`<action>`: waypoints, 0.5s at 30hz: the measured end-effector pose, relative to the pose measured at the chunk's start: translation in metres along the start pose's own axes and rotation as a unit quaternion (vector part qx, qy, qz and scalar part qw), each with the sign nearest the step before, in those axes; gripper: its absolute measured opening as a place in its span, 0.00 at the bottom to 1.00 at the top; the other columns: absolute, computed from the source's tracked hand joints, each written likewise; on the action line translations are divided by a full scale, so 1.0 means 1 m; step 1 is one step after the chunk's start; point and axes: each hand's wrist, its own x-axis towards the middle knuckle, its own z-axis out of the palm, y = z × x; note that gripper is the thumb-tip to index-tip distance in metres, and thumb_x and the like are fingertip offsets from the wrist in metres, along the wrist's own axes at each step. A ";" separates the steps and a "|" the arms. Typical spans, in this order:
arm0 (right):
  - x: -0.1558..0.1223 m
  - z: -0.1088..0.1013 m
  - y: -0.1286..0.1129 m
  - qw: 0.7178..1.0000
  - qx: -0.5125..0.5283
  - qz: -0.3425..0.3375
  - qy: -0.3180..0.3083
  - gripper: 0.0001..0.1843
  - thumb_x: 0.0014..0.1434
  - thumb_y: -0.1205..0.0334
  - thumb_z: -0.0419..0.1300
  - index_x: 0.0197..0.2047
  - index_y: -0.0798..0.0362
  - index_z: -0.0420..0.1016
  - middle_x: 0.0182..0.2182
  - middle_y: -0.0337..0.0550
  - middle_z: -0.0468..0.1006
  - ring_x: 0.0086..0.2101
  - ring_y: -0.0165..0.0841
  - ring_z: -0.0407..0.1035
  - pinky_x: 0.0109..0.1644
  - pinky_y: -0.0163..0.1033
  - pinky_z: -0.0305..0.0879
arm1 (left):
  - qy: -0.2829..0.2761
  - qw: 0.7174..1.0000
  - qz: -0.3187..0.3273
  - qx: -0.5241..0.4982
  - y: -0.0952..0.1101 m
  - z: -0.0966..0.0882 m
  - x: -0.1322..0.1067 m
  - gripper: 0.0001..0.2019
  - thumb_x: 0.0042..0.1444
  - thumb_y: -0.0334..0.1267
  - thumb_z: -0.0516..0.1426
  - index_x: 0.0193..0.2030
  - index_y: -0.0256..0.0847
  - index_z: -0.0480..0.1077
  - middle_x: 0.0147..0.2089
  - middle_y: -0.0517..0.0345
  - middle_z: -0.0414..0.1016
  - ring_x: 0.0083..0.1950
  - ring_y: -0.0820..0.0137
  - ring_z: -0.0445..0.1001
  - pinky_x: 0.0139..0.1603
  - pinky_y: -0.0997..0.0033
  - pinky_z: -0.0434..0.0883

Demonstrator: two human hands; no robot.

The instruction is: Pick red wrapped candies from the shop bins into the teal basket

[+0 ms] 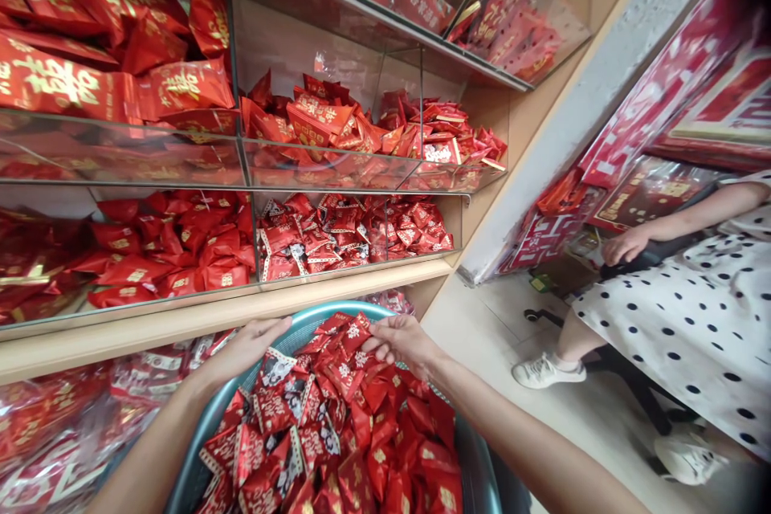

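Note:
A teal plastic basin heaped with small red candy packets fills the bottom centre. My left hand rests on the basin's far left rim, fingers curled over the edge. My right hand hovers over the heap's far end, fingertips pinched on a red packet at the top of the pile.
Clear acrylic shelf bins full of red packets rise just beyond the basin, above a wooden ledge. To the right a seated person in a polka-dot dress occupies a chair on the tiled floor. Red boxes lean against the right wall.

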 end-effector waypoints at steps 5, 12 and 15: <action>-0.005 -0.007 -0.007 0.998 -0.025 -0.048 0.035 0.09 0.51 0.60 0.61 0.26 0.57 0.68 0.20 0.43 0.77 0.13 0.23 0.65 0.12 0.24 0.57 | 0.008 1.000 0.006 0.005 -0.003 -0.001 0.000 0.27 0.48 0.60 0.51 0.47 0.43 0.73 0.55 0.58 0.69 0.59 0.58 0.64 0.61 0.60 0.55; 0.010 -0.039 -0.066 0.956 -0.100 -0.223 0.160 0.14 0.49 0.54 0.60 0.23 0.55 0.65 0.17 0.40 0.75 0.10 0.23 0.59 0.09 0.26 0.49 | 0.010 1.000 0.022 0.011 -0.006 -0.001 0.004 0.28 0.47 0.61 0.51 0.45 0.44 0.74 0.53 0.59 0.71 0.57 0.57 0.66 0.60 0.59 0.57; 0.036 -0.049 -0.099 0.932 -0.090 -0.265 0.231 0.11 0.49 0.60 0.61 0.22 0.55 0.65 0.16 0.39 0.73 0.11 0.21 0.59 0.10 0.25 0.50 | -0.001 0.999 0.033 0.002 -0.005 -0.002 0.004 0.26 0.48 0.60 0.51 0.44 0.45 0.75 0.51 0.60 0.73 0.55 0.57 0.68 0.59 0.59 0.59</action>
